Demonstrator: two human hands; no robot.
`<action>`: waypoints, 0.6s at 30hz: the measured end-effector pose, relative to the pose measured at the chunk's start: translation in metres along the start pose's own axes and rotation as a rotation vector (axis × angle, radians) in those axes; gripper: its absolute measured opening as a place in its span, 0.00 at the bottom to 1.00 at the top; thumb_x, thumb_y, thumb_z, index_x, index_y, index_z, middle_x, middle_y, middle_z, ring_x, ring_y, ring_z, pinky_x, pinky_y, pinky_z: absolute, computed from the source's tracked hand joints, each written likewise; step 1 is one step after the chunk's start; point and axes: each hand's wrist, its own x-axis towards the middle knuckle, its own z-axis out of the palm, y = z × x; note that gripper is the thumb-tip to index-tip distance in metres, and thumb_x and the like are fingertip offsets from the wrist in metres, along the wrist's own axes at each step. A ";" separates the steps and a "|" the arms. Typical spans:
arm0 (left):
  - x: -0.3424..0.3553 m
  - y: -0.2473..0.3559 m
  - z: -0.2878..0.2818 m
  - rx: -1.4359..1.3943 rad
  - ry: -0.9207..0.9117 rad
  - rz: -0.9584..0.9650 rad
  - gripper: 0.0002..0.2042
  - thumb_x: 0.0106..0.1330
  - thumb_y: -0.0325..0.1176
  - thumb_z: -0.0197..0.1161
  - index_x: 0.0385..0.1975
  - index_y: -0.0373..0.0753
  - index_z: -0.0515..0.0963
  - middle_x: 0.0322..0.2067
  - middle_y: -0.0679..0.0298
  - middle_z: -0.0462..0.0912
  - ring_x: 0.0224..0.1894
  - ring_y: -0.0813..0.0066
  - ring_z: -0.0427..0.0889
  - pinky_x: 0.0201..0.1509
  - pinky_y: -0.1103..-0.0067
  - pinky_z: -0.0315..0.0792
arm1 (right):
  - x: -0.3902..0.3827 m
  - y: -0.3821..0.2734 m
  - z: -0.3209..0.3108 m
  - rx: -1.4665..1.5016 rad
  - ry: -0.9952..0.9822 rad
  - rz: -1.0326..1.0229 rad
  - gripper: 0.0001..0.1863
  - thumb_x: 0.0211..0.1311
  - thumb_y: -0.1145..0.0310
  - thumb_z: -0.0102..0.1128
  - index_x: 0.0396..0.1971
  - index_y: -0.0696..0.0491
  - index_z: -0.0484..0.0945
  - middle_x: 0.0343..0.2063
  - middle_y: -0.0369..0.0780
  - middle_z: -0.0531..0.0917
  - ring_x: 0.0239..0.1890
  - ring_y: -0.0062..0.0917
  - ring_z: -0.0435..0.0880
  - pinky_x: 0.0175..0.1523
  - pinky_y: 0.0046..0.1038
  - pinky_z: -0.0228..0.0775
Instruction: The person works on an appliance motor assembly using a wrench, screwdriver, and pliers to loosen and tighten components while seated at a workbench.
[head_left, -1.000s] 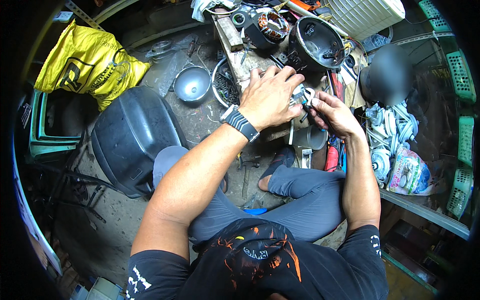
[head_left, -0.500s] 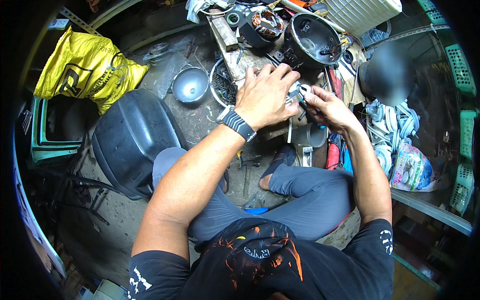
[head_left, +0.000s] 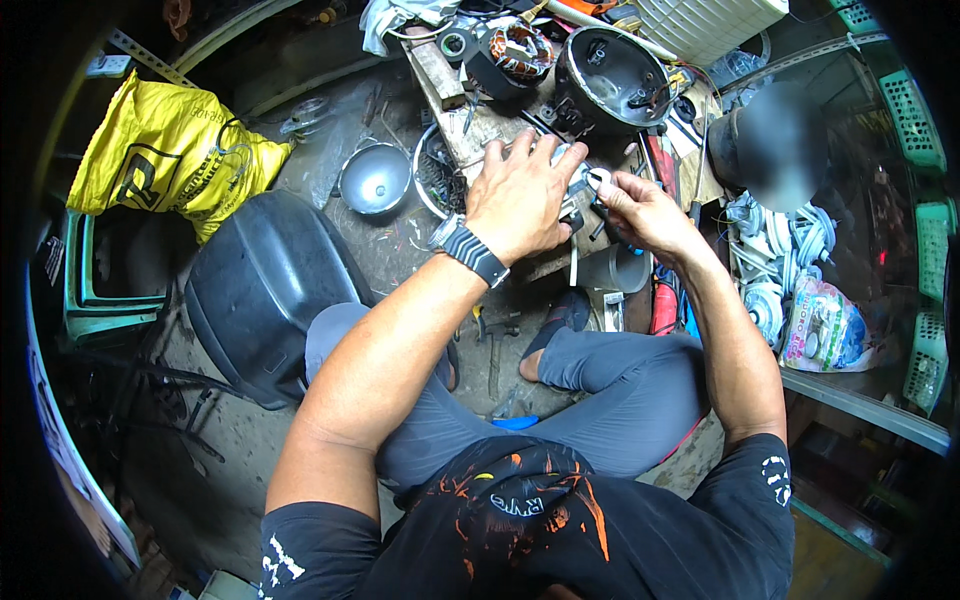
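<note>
Wooden workbench, cluttered, beside a grey concrete floor. On it: a black bowl-shaped housing and, to its left, a motor stator with orange windings.

Right hand: fingers and thumb pinched on a silver wrench-like tool with an open hooked head. Tool position: over the bench's near edge, just beside the left hand. Left hand: palm down, fingers spread, covering much of a metallic part; cannot tell whether it grips or only presses. Wristwatch on left wrist, dark strap, pale wavy stripes.

Markings: yellow sack, dark boxed emblem with large lettering alongside. Black T-shirt, small white chest lettering amid orange streaks; white print on both sleeves. Clear plastic bag, coloured lettering along one side, beside white plastic parts. Hammer on floor.
</note>
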 end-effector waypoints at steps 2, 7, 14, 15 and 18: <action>0.000 -0.001 0.001 0.013 0.009 0.008 0.45 0.50 0.46 0.80 0.72 0.46 0.68 0.62 0.53 0.76 0.68 0.55 0.72 0.66 0.54 0.65 | 0.001 -0.003 -0.005 0.125 -0.064 0.090 0.13 0.79 0.54 0.60 0.38 0.47 0.78 0.22 0.25 0.72 0.20 0.08 0.66 0.23 0.16 0.52; -0.002 -0.002 0.001 -0.007 -0.005 0.001 0.45 0.51 0.47 0.79 0.72 0.46 0.68 0.61 0.53 0.76 0.68 0.55 0.71 0.66 0.53 0.64 | -0.003 -0.014 -0.012 0.132 -0.111 0.098 0.12 0.79 0.56 0.58 0.40 0.48 0.77 0.25 0.27 0.75 0.21 0.09 0.70 0.23 0.15 0.59; -0.001 0.000 0.004 0.005 0.028 0.015 0.45 0.50 0.47 0.79 0.71 0.46 0.68 0.61 0.55 0.76 0.68 0.55 0.72 0.65 0.54 0.65 | -0.002 0.002 -0.009 0.046 -0.057 0.058 0.12 0.81 0.60 0.55 0.35 0.49 0.74 0.19 0.28 0.69 0.18 0.12 0.63 0.22 0.20 0.53; -0.001 0.001 0.006 0.013 0.037 0.019 0.45 0.50 0.47 0.80 0.71 0.46 0.68 0.61 0.55 0.76 0.68 0.55 0.72 0.65 0.54 0.65 | -0.001 -0.003 -0.010 0.056 -0.060 0.084 0.11 0.81 0.61 0.55 0.35 0.49 0.74 0.19 0.27 0.69 0.18 0.11 0.63 0.22 0.20 0.53; 0.001 -0.002 0.000 0.011 -0.024 -0.006 0.45 0.50 0.47 0.80 0.71 0.47 0.68 0.60 0.56 0.76 0.68 0.56 0.72 0.64 0.55 0.66 | -0.004 -0.018 -0.006 0.079 -0.049 0.116 0.11 0.81 0.62 0.55 0.35 0.49 0.74 0.19 0.27 0.68 0.17 0.11 0.63 0.22 0.20 0.52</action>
